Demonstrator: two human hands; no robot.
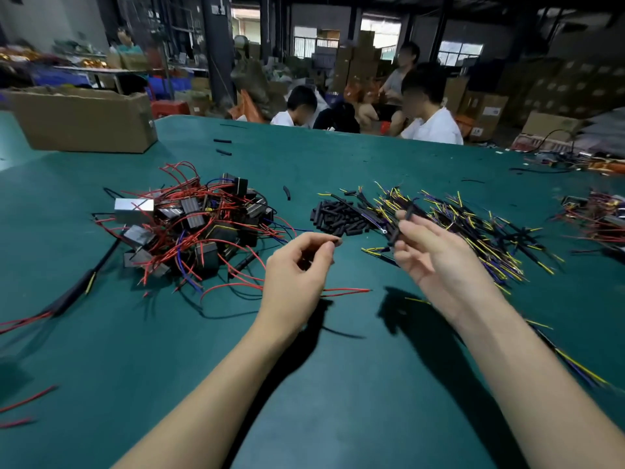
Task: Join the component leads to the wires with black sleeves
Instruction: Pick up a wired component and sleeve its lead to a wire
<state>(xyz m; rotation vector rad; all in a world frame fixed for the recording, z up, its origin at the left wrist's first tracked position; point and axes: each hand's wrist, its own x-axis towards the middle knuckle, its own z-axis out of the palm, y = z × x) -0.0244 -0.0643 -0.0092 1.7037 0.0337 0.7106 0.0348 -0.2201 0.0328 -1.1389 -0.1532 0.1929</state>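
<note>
My left hand (297, 265) hovers over the green table (338, 384) and pinches a short black sleeve (337, 242) between thumb and forefinger. My right hand (429, 252) grips a black-sleeved wire (406, 218), raised just above a heap of short black sleeves (341, 220). Left of my hands lies a pile of dark block components with red and blue leads (199, 225). To the right spreads a pile of yellow, blue and black wires (473, 225). Two red leads (348, 291) stretch across the table under my left hand.
A cardboard box (84, 120) stands at the back left. Loose black sleeves (222, 141) lie farther back. Another tangle of components (598, 214) sits at the right edge. People sit beyond the table's far edge (429, 120). A joined sleeved wire (74, 296) lies at the left.
</note>
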